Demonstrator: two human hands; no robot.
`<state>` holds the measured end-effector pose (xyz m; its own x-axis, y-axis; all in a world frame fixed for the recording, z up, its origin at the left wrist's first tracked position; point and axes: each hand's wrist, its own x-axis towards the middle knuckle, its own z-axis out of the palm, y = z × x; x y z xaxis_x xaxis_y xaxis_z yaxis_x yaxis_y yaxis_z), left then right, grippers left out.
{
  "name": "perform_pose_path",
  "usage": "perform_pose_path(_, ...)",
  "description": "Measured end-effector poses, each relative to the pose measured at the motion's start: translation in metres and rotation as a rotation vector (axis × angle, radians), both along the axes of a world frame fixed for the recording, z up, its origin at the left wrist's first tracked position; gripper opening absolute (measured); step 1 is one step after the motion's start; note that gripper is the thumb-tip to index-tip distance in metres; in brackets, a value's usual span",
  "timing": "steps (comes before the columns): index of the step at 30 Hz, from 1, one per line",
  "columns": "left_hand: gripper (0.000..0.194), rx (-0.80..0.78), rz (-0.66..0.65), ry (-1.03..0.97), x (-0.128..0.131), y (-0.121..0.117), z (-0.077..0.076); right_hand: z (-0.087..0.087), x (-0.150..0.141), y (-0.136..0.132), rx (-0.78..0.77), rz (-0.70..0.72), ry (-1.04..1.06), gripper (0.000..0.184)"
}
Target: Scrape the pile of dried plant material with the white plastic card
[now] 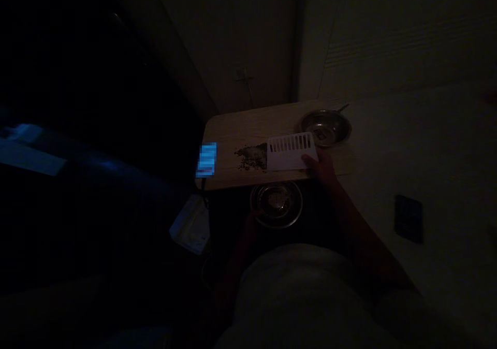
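The room is very dark. My right hand [323, 165] grips the right end of a white slotted plastic piece [287, 158], its thumb on top. The piece rests on or just above a small wooden-topped table [252, 124]. Just left of it lies a spread of small dark grains [251, 156], some perhaps under its edge. Below the table's front edge, my left hand [254, 220] is closed at the left side of a round metal bowl [276, 226]. Some bits show inside that bowl. Shadow hides most of my left fingers.
Behind the white piece stands another metal bowl [330, 126] with a utensil handle [344, 107] sticking out. A blurred lit screen [206, 160] sits at the table's left edge. A pale container [192, 224] is lower left, a dark flat object [408, 218] at right.
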<state>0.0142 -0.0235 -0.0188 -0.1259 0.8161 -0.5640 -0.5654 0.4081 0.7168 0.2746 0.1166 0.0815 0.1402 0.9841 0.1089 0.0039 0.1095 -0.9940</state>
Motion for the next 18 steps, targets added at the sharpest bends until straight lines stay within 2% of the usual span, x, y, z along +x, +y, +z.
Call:
perform_pose_path(4,0.024,-0.028,-0.004,0.043,0.002,0.000,0.004,0.000,0.000,0.000,-0.013,0.010,0.004,0.048)
perform_pose_path(9,0.032,-0.015,0.020,0.079,0.000,-0.004,0.005,0.000,0.000,0.000,0.016,-0.017,-0.012,0.048)
perform_pose_path(18,0.020,0.017,0.009,-0.032,-0.002,0.000,-0.009,0.004,-0.002,-0.001,-0.012,-0.020,0.006,0.047)
